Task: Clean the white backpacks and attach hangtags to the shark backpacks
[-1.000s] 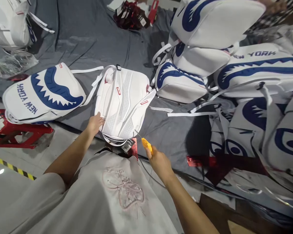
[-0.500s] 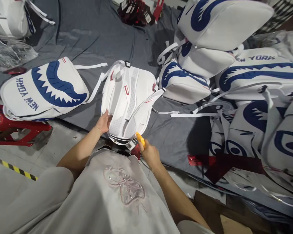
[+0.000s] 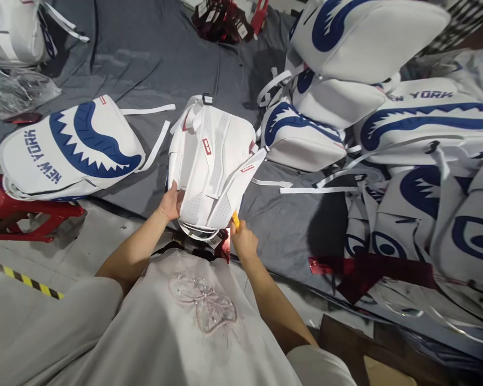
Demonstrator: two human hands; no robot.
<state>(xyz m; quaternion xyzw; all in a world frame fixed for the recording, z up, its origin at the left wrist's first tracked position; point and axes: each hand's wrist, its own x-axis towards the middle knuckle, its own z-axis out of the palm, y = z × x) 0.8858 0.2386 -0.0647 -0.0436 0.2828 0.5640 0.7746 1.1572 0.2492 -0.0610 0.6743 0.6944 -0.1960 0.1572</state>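
A white backpack lies straps up on the grey-covered table in front of me, its top handle end toward my body. My left hand grips its left edge, thumb on top and the other fingers mostly hidden beneath. My right hand is closed around a small yellow-orange tool by the bag's near right corner. Most of that tool is covered by my fingers, so its kind is unclear. A dark tag and a shiny red piece hang just below the handle end.
Another white backpack with a blue shark mouth lies to the left. Several more backpacks are piled on the right. Dark red tags lie at the back. A red stool stands at left, and clear plastic rests on the cloth.
My right hand has moved slightly, and less of the yellow-orange tool shows, now at the bag's corner edge. The right shoulder strap has shifted outward. My left hand keeps its grip.
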